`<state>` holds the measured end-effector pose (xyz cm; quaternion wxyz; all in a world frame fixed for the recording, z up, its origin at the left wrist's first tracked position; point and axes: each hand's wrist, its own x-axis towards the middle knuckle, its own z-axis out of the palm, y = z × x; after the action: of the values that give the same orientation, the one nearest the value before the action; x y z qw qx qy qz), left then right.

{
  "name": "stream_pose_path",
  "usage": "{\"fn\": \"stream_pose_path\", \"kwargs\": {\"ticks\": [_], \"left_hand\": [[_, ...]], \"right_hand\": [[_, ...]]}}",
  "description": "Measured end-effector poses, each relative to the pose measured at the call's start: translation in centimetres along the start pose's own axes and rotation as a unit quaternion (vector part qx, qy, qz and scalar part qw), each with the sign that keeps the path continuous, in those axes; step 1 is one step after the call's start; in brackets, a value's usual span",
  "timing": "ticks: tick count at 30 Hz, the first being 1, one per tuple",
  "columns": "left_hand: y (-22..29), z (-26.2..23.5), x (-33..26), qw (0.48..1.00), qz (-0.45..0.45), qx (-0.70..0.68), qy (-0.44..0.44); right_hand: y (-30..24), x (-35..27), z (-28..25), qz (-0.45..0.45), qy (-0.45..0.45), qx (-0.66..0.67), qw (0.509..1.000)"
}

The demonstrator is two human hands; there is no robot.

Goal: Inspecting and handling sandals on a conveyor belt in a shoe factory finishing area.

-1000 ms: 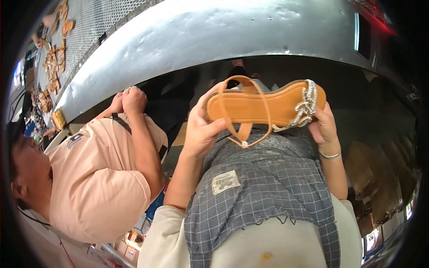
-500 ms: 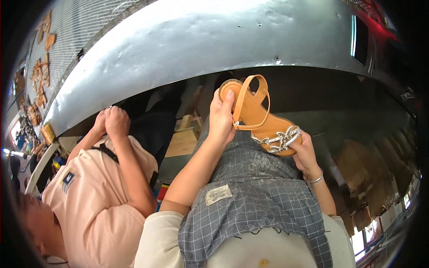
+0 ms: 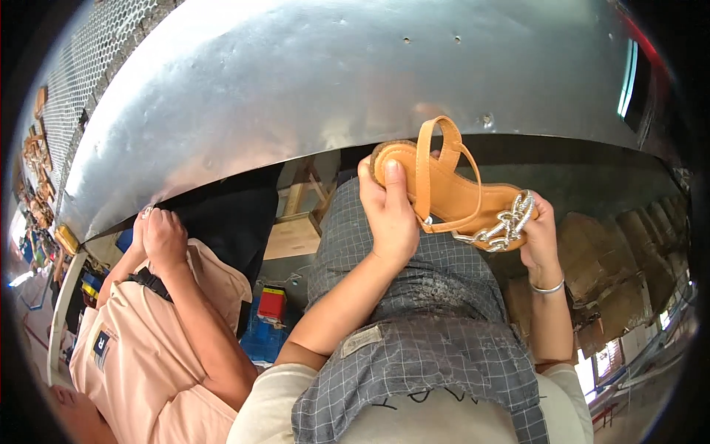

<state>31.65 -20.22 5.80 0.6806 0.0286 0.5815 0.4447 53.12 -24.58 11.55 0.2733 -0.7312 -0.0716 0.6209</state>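
Note:
A tan flat sandal [image 3: 451, 192] with a thin ankle strap and a silver chain trim at the toe is held in both my hands over my lap. My left hand [image 3: 392, 214] grips its heel end, thumb on the insole. My right hand [image 3: 540, 237], with a silver bangle at the wrist, holds the toe end from below. The sandal slants down to the right, just under the edge of a grey metal table [image 3: 333, 89]. A grey checked apron [image 3: 421, 333] covers my lap.
A person in a pale pink shirt [image 3: 140, 355] sits close on my left, hands [image 3: 159, 237] together at the table's edge. A red and blue box [image 3: 270, 307] lies on the floor between us. More sandals [image 3: 37, 163] hang on a mesh wall far left. Brown cartons [image 3: 621, 281] stand right.
The sandal has turned from level to slanting down to the right, heel end up at the table's edge. The view has swung, so the neighbour sits lower left now.

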Motion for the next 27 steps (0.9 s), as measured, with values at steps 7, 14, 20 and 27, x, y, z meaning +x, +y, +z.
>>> {"fn": "stream_pose_path", "kwargs": {"ticks": [7,14,20,27], "left_hand": [[2.4,-0.2,0.5,0.988,0.071,0.138,0.018],[5.4,-3.0,3.2,0.975,-0.083,0.198,-0.063],[4.3,-2.3,3.6,0.965,-0.231,-0.024,-0.125],[2.9,-1.6,4.8,0.962,-0.213,0.053,-0.163]], "right_hand": [[3.4,-1.5,3.0,0.076,0.09,0.056,0.992],[5.8,-3.1,6.8,0.187,-0.098,0.133,0.968],[7.1,-3.6,7.1,0.071,-0.2,-0.015,0.977],[7.0,-4.5,8.0,-0.067,-0.134,-0.101,0.984]]}}
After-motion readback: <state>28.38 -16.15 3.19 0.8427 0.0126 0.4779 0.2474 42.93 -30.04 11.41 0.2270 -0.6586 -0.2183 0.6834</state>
